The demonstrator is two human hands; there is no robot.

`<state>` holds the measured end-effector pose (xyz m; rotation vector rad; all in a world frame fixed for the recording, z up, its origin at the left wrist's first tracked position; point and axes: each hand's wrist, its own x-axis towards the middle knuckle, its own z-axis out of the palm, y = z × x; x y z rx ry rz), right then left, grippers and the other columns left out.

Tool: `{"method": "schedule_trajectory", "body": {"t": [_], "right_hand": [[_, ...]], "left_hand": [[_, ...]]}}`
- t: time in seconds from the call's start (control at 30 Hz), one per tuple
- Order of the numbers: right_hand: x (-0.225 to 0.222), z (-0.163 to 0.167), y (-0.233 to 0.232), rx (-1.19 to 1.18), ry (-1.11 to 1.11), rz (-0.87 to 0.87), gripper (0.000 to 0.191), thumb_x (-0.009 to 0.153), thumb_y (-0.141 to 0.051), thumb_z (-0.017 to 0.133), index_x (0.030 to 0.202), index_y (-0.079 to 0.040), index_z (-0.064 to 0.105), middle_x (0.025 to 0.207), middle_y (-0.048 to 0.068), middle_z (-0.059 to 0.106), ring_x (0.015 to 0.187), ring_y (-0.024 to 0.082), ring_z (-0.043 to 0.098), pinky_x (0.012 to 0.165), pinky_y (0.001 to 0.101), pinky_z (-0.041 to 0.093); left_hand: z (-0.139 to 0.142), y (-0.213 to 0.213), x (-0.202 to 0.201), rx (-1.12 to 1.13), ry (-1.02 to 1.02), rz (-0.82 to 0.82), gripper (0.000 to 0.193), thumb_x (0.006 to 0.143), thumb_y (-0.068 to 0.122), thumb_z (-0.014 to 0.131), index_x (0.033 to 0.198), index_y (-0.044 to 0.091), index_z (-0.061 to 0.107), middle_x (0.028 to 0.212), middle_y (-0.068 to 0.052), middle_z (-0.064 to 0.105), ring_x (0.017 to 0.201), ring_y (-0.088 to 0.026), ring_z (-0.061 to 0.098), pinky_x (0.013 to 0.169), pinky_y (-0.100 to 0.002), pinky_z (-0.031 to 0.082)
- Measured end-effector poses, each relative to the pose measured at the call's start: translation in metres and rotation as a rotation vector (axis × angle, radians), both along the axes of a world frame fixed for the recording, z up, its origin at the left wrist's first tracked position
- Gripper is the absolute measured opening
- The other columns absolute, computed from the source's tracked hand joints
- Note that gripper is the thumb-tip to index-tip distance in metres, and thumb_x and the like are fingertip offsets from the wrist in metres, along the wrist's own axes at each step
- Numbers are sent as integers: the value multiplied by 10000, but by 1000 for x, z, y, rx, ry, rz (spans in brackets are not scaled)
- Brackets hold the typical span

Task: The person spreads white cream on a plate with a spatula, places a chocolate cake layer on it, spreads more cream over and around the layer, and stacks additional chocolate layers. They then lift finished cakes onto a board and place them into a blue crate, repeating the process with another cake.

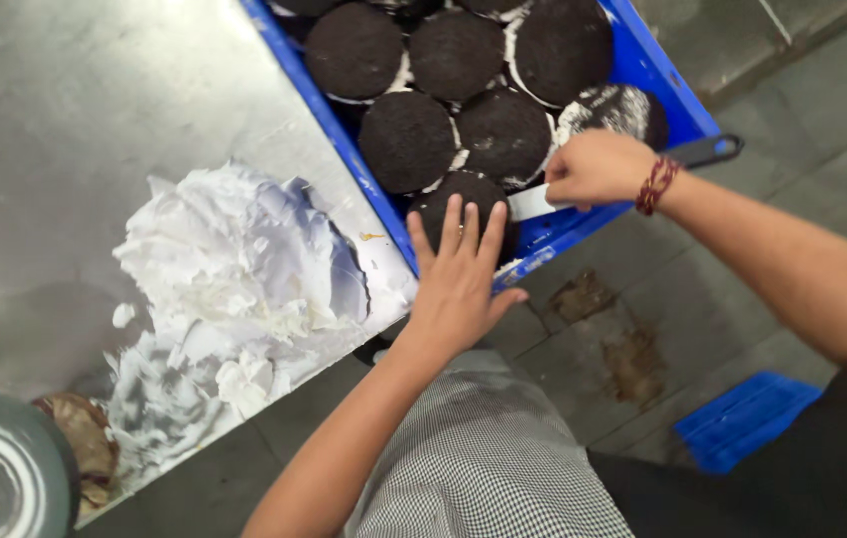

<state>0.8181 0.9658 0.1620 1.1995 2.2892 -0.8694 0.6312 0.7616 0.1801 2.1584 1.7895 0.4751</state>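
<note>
**Dark round cake in blue crate, knife at its right edge**

Item: nearest dark round cake (443, 207), a chocolate-coloured disc with white cream at its rim, lying at the near corner of the blue crate (632, 70), just inside the near wall.

Hands: left hand (458, 274) laid flat on the cake's top, fingers spread and pointing far, thumb out to the right over the crate's near wall. Right hand (598, 167) closed in a fist around the knife (533, 202); the pale blade points left and meets the cake's right edge, and a dark handle end shows beyond the wrist at right. A red thread band sits on that wrist.

Step in hand, as judged: steadying the disc while the blade works at its side. The next move calls for a level blade and a firm flat palm, fingertips kept above the cutting line.

Same crate: other dark cakes (408, 139) packed touching, in rows running far; one at right dusted white.

Left of crate: steel table (65, 110) bearing a heap of crumpled white paper (234, 269) smeared with cream; a round metal tin (0, 478) at the near-left corner.

Edges and room: the crate overhangs the table's near edge. Blade travel is hemmed by the near wall and neighbouring cakes; the right forearm has room over the tiled floor (642, 339). A blue lid (742, 418) lies there, well apart.
</note>
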Motion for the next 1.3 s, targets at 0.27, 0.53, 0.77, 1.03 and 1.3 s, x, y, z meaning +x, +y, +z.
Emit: {"method": "schedule_trajectory", "body": {"t": [0.27, 0.53, 0.77, 1.03, 1.3], "right_hand": [[40, 10, -29, -64, 133, -227, 277, 852, -320, 682, 866, -63, 785, 582, 76, 698, 512, 165, 638, 522, 362, 498], [61, 57, -132, -17, 342, -578, 170, 924, -208, 694, 931, -46, 746, 650, 19, 636, 583, 88, 518, 519, 275, 402], [-78, -36, -260, -333, 655, -568, 241, 876, -106, 732, 1078, 0, 652, 720, 22, 636, 604, 96, 575, 512, 260, 430], [-323, -95, -431, -632, 590, -387, 214, 896, -100, 698, 1069, 10, 635, 670, 48, 643, 512, 115, 567, 476, 269, 442], [-509, -77, -500, -617, 543, -48, 203, 923, -109, 652, 1081, 18, 662, 725, 39, 670, 542, 95, 598, 515, 243, 472]], "left_hand": [[2, -3, 24, 81, -150, 21, 1228, 664, 596, 827, 1562, 12, 227, 1509, -397, 368, 1512, -505, 189, 1164, -745, 17], [45, -63, -5, 308, -59, -83, 1226, 689, 594, 845, 1639, 113, 236, 1587, -309, 449, 1620, -419, 207, 1247, -683, -58], [39, -197, -130, 301, -112, 107, 1146, 690, 591, 818, 1604, 110, 324, 1530, -273, 499, 1587, -425, 253, 1214, -721, -69], [3, -421, -304, 287, -212, 486, 833, 810, 513, 764, 1476, 86, 504, 1380, -95, 648, 1525, -386, 328, 1134, -788, -61], [-41, -571, -368, 463, -527, 1232, 359, 891, 198, 725, 1228, 81, 682, 1271, -107, 704, 1286, -306, 619, 1219, -524, 324]]}}
